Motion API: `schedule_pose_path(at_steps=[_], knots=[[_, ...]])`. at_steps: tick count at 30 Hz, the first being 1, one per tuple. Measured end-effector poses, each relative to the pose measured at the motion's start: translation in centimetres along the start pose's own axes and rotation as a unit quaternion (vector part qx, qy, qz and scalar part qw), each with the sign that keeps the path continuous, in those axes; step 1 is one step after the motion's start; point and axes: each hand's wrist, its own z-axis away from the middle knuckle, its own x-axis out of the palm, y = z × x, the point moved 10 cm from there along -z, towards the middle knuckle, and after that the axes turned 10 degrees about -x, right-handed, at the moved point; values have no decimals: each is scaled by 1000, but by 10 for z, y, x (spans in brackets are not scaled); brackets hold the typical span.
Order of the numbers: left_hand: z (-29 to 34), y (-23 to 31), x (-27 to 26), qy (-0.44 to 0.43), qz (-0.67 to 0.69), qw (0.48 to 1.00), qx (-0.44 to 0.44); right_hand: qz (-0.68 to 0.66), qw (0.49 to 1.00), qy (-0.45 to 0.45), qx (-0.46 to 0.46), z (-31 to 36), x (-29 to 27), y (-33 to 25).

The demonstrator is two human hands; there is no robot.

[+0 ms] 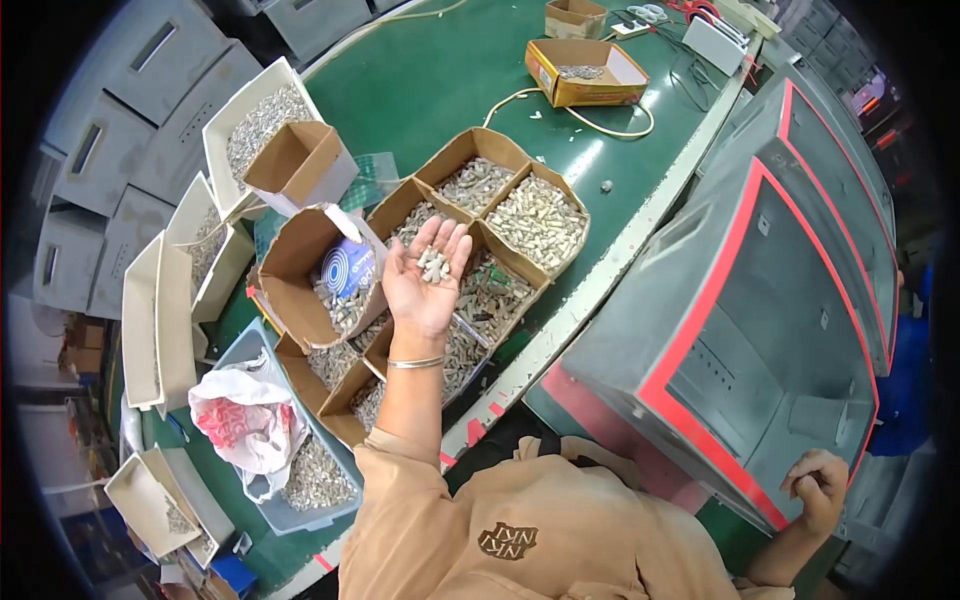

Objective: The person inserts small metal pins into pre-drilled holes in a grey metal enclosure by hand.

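Note:
My left hand point(420, 295) is palm up above a divided cardboard box point(508, 240). A small heap of short, pale parts point(434, 266) lies in its palm, by the slightly curled fingers. Several compartments of the box are filled with similar small parts, some whitish, others greyer and mixed. A separate cardboard carton point(285, 262) leans over the box's left side, with a blue printed piece point(345, 268) and more parts inside. Far to the right, my right hand point(820, 487) is curled closed beside the red-edged grey bin point(690, 380). Whatever its fingers may hold is hidden.
On the green table point(400, 75), cream bins point(160, 320) and a blue tub point(335, 515) with a white plastic bag point(250, 425) stand at left. A yellow-orange box point(585, 88) and cables sit at the far end. Grey bins line the right side.

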Motion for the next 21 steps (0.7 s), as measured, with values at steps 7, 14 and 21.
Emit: schedule_pose_path(at_steps=[7,14,21], knots=[[-44,-7,1,-23,4,999,-43,-14,993,-19,117,-21,19,40],[-101,26,28,100,-218,956,169,29,983,71,166,-23,-4,69],[-52,22,97,185,-765,412,459,76,985,23,153,-22,4,69]])
